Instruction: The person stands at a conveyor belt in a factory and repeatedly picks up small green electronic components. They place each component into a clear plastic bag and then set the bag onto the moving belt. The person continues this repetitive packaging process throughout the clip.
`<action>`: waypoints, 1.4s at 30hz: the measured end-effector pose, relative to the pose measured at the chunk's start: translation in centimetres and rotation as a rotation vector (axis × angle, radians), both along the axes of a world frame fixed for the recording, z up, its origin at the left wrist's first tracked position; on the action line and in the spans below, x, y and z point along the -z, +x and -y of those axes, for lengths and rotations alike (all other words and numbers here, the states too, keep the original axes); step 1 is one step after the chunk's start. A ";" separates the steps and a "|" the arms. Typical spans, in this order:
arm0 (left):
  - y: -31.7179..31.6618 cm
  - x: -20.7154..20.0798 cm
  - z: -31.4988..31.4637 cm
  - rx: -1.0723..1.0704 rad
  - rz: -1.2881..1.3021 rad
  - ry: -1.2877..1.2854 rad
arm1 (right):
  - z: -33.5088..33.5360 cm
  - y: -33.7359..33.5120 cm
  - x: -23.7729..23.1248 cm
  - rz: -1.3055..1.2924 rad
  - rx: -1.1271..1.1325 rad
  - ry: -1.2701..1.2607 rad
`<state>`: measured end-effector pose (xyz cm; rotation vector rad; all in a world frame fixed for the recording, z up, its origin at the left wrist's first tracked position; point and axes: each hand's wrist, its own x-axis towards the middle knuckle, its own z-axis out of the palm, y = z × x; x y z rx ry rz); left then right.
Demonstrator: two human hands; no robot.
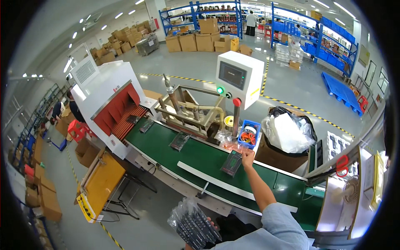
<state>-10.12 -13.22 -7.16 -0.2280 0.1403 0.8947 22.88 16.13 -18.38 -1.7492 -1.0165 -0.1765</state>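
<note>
My left hand [213, 224] is closed around a stack of dark flat packs in clear plastic [193, 225], held low in front of my body. Only some of its fingers show past the stack. Over the green conveyor belt [208, 154] reaches my right hand [248, 156], its fingers closed. It is at the upper right end of a dark flat pack in clear film [231, 163] lying on the belt; what the fingers grip is too small to make out. Further left on the belt lie another wrapped pack [180, 141] and a smaller one [146, 126].
A white machine with red curtain strips [121, 104] stands at the belt's left end. Behind the belt are a metal sealing frame [191, 110], a white control box [239, 79], a blue basket [249, 134] and a bin of plastic [287, 133]. A white guide rail [216, 183] runs along the near side.
</note>
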 end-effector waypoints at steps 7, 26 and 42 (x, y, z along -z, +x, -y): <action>-0.1 -3.5 -3.8 -0.008 -0.094 0.051 | -1.9 -2.9 0.1 -0.416 0.094 -0.512; -0.7 -2.0 -14.1 0.006 -0.264 0.189 | 11.6 -13.7 -22.7 -0.228 -1.041 -0.480; 2.5 -1.0 -16.6 0.067 -0.386 0.310 | 16.5 -9.7 -25.4 -0.002 -0.658 -0.243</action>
